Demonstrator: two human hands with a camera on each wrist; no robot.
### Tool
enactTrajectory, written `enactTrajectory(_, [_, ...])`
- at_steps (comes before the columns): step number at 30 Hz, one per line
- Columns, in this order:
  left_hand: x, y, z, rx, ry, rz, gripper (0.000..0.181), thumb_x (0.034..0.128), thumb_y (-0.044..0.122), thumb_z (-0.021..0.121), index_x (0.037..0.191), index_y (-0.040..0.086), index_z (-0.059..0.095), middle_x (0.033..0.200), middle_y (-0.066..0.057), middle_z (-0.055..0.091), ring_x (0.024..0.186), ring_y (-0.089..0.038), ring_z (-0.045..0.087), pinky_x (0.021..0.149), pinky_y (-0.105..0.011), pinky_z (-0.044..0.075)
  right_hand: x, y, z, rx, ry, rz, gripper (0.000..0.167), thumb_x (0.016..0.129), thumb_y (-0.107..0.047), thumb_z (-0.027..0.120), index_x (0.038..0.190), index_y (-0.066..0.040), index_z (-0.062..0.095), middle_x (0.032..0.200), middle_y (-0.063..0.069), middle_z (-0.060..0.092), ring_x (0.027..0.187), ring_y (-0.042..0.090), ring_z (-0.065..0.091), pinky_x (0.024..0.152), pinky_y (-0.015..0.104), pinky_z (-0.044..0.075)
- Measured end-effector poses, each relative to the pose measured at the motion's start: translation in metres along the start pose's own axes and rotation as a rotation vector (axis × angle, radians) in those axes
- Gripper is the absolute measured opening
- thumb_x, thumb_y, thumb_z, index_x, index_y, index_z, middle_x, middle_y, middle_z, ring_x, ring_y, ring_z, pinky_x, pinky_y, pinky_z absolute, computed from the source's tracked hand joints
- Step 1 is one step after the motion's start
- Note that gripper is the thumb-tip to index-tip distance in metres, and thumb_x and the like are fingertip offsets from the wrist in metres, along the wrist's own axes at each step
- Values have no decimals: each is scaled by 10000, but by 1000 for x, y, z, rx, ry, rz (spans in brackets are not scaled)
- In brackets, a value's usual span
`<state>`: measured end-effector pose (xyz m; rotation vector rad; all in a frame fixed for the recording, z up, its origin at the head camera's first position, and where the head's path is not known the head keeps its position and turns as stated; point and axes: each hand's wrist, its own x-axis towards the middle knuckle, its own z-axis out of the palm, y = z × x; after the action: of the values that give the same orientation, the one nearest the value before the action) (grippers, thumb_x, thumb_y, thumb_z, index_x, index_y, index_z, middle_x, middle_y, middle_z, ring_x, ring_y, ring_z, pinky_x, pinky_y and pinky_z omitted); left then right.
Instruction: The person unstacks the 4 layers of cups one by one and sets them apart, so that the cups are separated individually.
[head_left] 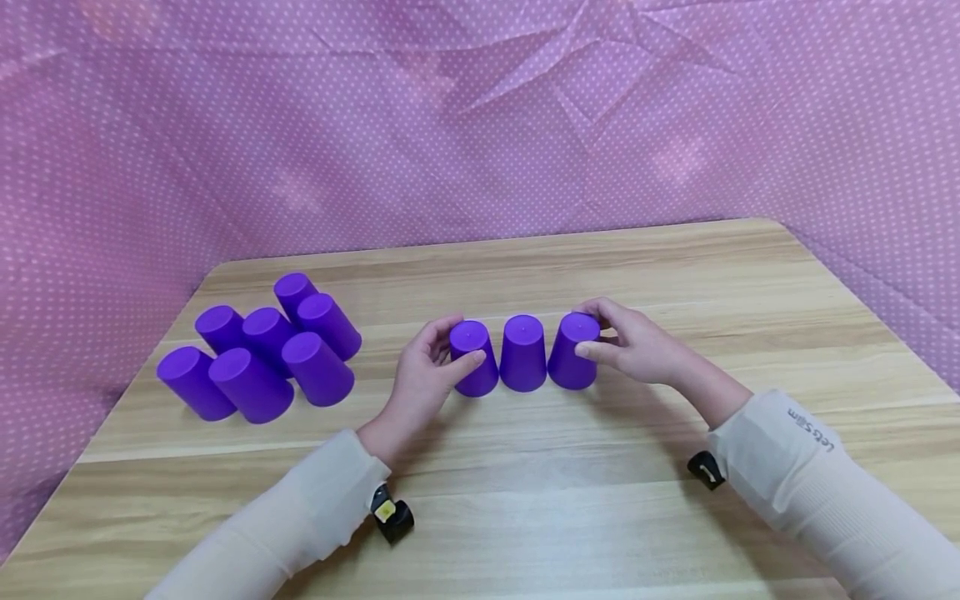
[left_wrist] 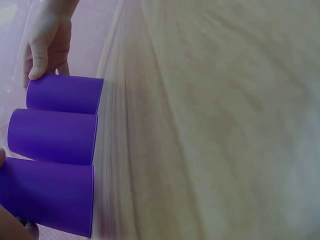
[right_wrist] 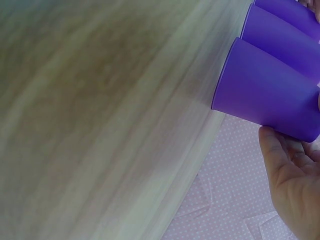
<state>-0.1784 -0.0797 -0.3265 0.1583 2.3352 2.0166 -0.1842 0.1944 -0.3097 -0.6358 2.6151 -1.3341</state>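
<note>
Three purple plastic cups stand upside down in a row on the table. My left hand (head_left: 423, 375) grips the left cup (head_left: 478, 381) between thumb and fingers. At the other end, my right hand (head_left: 637, 346) holds the right cup (head_left: 567, 364), its thumb on the near side and fingers behind. Between them sits the middle cup (head_left: 523, 360), touched by neither hand. The left wrist view shows all three rims down at table level, the left cup (left_wrist: 50, 195) nearest. In the right wrist view, fingers (right_wrist: 272, 150) lie against the right cup (right_wrist: 265, 90).
Several more purple cups (head_left: 251, 387) stand upside down in a cluster on the left of the wooden table (head_left: 525, 500). A pink dotted cloth (head_left: 480, 125) hangs behind the table and along its sides. Black wrist devices (head_left: 393, 517) are strapped to both sleeves.
</note>
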Motion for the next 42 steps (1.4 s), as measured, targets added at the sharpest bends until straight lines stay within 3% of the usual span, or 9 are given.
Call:
enactTrajectory(11, [-1, 2, -7, 49, 39, -29, 544, 795, 129, 726, 1281, 87, 485, 1245, -51, 556, 1200, -161, 498, 1066, -286, 368, 0, -1, 1, 9, 3, -2, 359, 892, -69, 595, 1200, 47, 450, 1095, 168, 566, 1064, 296, 512, 926, 452, 490])
enactTrajectory(22, [-2, 0, -18, 77, 80, 5, 544, 808, 146, 719, 1287, 94, 466, 1270, -56, 535, 1214, -156, 484, 1077, -287, 355, -2, 4, 4, 1, 8, -9, 357, 897, -78, 591, 1203, 42, 450, 1100, 167, 564, 1066, 291, 510, 925, 452, 490])
enactTrajectory(32, [-1, 1, -33, 92, 164, 48, 516, 818, 131, 707, 1270, 50, 471, 1271, -99, 535, 1211, -166, 487, 1068, -266, 361, -3, 7, 5, -6, 8, -16, 356, 900, -80, 587, 1205, 37, 445, 1101, 164, 561, 1067, 290, 507, 927, 453, 489])
enactTrajectory(42, [3, -2, -48, 99, 300, 92, 499, 800, 89, 712, 1241, -5, 499, 1225, -138, 562, 1161, -187, 530, 1042, -249, 391, -4, 8, 5, -8, 11, -18, 352, 895, -80, 595, 1196, 34, 453, 1093, 161, 566, 1064, 286, 513, 927, 448, 491])
